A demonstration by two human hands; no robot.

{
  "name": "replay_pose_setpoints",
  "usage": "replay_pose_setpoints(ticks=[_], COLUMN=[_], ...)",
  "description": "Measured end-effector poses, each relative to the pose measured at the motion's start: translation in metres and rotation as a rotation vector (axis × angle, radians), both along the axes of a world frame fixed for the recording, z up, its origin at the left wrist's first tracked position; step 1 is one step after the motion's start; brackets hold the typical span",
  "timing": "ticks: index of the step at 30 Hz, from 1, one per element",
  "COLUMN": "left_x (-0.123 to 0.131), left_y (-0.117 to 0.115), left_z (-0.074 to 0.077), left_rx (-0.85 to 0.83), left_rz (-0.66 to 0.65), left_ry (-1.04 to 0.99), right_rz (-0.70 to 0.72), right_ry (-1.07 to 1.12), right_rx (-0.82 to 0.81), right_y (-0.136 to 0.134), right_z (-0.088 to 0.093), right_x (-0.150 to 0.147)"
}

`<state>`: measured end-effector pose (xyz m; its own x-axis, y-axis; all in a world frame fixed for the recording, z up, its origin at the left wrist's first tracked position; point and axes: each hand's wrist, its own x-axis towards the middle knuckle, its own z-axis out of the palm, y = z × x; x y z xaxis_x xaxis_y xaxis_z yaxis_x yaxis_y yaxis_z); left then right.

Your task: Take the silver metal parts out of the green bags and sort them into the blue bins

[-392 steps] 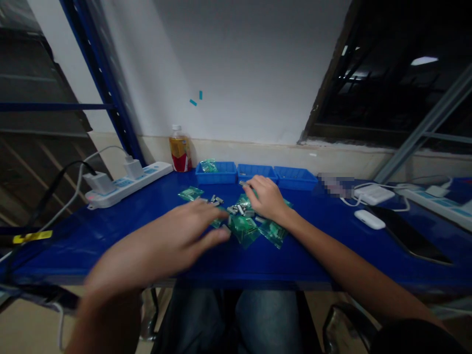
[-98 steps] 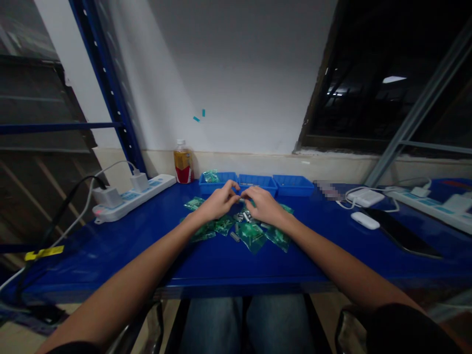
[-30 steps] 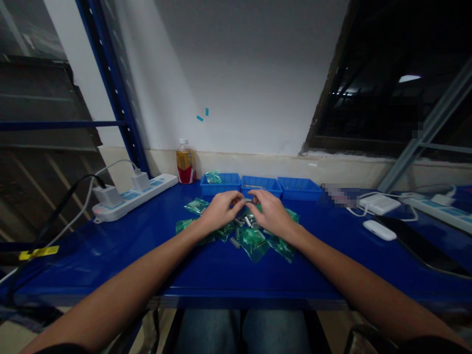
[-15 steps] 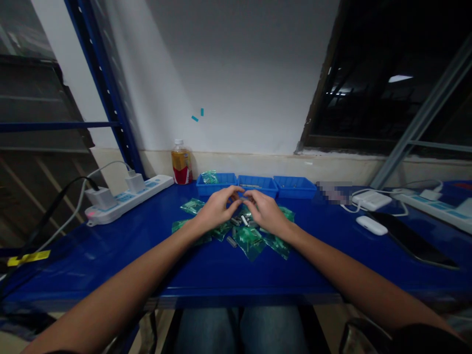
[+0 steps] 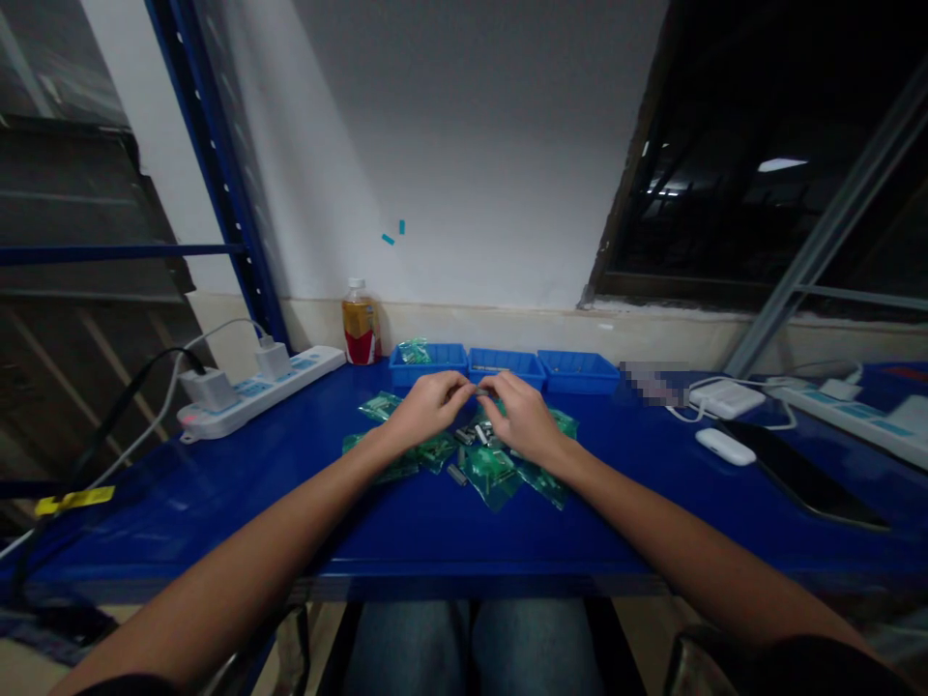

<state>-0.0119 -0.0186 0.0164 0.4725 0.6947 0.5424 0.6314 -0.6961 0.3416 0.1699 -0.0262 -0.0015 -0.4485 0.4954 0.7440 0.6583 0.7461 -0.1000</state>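
My left hand [image 5: 429,406] and my right hand [image 5: 520,414] meet over the middle of the table, fingertips nearly touching. Both are closed in a pinch. Between the fingertips is a small dark piece [image 5: 481,391], too small to name, which my right hand grips; what my left fingers hold is hidden. Below them lies a pile of small metal cylinders [image 5: 481,435], with one cylinder [image 5: 456,475] apart at the front. Green-tinted plastic bags [image 5: 493,478] lie around the pile, partly under my hands, with another green bag [image 5: 380,406] behind my left wrist.
Three blue trays line the wall: a left tray [image 5: 439,378] with a green bag inside, a middle tray [image 5: 500,378] and a right tray [image 5: 578,383]. A drink bottle [image 5: 360,329] and power strip [image 5: 268,391] stand left. A white case [image 5: 725,447] and phone [image 5: 804,476] lie right.
The view has shifted slightly. My left fingers have drawn closer together, and both hands remain over the pile, fingertips at the small dark piece.
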Motion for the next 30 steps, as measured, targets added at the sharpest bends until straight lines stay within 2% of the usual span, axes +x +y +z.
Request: replay_pose_setpoints(ticks=[2, 5, 9, 12, 17, 20, 25, 30], left_x=[-0.012, -0.04, -0.071, -0.074, -0.066, -0.067, -0.074, -0.075], left_y=[0.007, 0.017, 0.024, 0.027, 0.034, 0.035, 0.035, 0.041], left_z=[0.005, 0.014, 0.02, 0.015, 0.001, -0.001, 0.0, -0.007], left_rx=[-0.06, -0.219, -0.438, -0.526, -0.464, -0.427, -0.43, -0.391], left_rz=[-0.022, -0.02, 0.001, 0.009, 0.07, 0.099, 0.202, 0.252], left_ry=[0.152, 0.335, 0.46, 0.511, 0.48, 0.501, 0.585, 0.573], right_rz=[-0.044, -0.201, -0.417, -0.466, -0.449, -0.459, -0.485, -0.508], right_ry=[-0.02, -0.036, -0.195, -0.316, -0.425, -0.472, -0.549, -0.581], right_rx=[0.027, -0.014, -0.34, -0.485, -0.579, -0.605, -0.608, -0.595], right_y=[0.01, 0.041, 0.094, 0.123, 0.147, 0.156, 0.166, 0.166], right_z=[0.004, 0.017, 0.037, 0.043, 0.032, 0.026, 0.027, 0.029], right_x=[0.005, 0.02, 0.039, 0.042, 0.027, 0.018, 0.008, 0.001])
